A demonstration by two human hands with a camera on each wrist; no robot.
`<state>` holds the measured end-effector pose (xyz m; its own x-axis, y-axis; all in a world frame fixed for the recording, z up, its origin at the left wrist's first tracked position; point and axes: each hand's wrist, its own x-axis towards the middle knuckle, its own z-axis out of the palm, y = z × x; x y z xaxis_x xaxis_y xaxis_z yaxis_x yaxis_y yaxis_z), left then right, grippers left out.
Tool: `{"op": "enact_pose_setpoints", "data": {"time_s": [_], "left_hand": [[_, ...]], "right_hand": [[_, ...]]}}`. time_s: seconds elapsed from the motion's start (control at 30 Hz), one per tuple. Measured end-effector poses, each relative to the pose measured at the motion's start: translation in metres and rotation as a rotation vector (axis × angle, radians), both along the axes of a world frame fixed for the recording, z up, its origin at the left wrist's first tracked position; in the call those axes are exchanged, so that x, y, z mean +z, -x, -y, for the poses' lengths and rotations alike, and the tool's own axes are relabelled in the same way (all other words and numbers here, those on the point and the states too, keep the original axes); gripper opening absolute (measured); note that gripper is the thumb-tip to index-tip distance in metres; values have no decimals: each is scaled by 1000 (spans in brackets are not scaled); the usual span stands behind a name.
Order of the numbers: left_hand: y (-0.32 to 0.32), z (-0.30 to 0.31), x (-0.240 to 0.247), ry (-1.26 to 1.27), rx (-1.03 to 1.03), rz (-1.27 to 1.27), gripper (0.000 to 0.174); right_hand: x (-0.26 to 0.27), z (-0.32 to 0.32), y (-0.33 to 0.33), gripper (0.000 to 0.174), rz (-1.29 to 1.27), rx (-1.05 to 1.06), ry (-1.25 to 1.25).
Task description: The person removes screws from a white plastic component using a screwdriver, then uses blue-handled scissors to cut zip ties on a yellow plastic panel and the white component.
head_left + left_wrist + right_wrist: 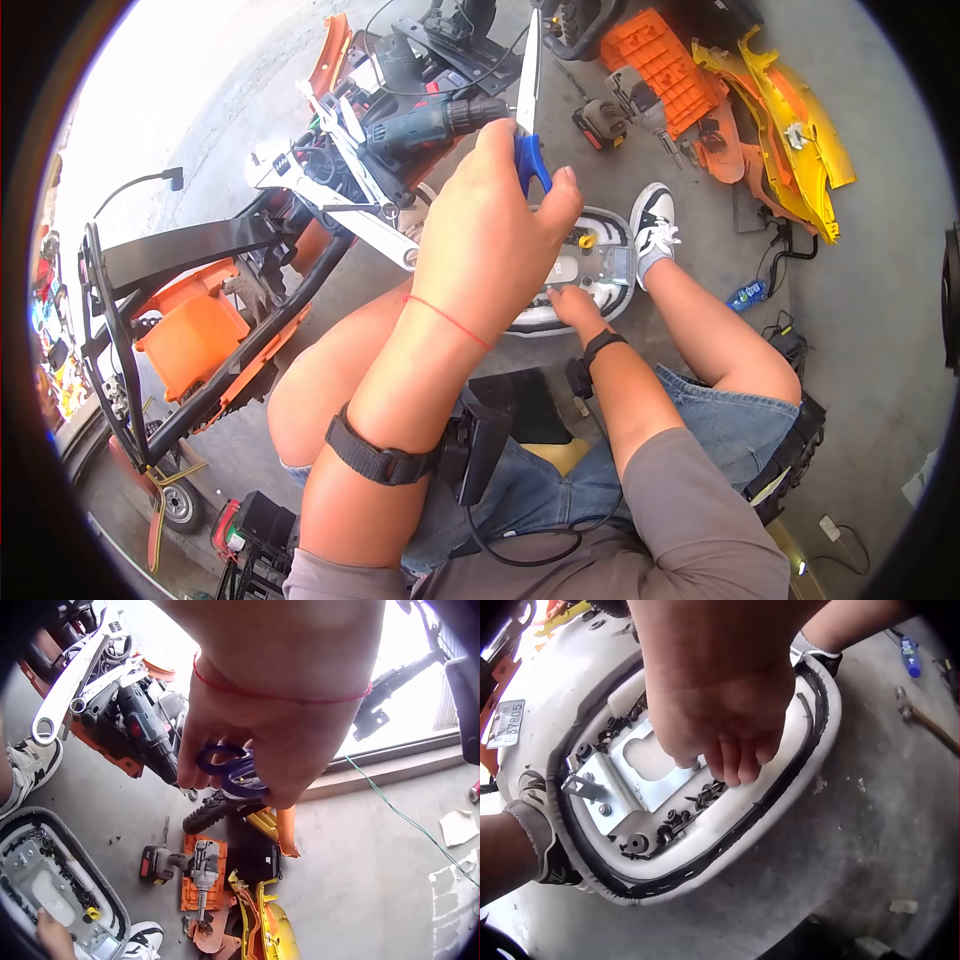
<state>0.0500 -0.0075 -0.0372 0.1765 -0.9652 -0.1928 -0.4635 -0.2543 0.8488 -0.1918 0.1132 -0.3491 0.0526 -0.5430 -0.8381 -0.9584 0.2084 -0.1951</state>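
Observation:
My left hand [490, 220] is raised in front of me in the head view. It grips scissors [533, 165] by their blue handles, with the long blades pointing up and away. In the left wrist view, the fingers curl about the blue handle loops [241, 784]. Lower down, my right hand [575, 308] reaches over an upturned vehicle seat [829, 724] on the floor between my feet. Its fingers hang loosely bent at the seat's inner side, close to loose screws [709, 795]. A metal bracket [622, 791] lies in the seat's hollow.
A cordless drill [415, 130] and a large adjustable wrench [330, 205] lie on the vehicle frame at left. Cordless tools [600, 122] and yellow body panels [800, 140] lie on the floor ahead. A blue bottle [747, 295] lies at right, beside black cables.

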Motion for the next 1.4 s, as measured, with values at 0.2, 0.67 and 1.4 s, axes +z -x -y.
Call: {"op": "enact_pose_setpoints", "data": {"time_s": [0.2,0.67,1.4], "left_hand": [[-7,-2,-10,-78,-34,77,47],[-7,-9,-11,-68,-88,105,45],[5,-8,-5,-85,-141,113,44]], "right_hand": [[5,6,-31,39,-165,-97,15],[-50,-17,-33,20,-112,366,304],[-82,-34,-5,18,-26,448,660]]}}
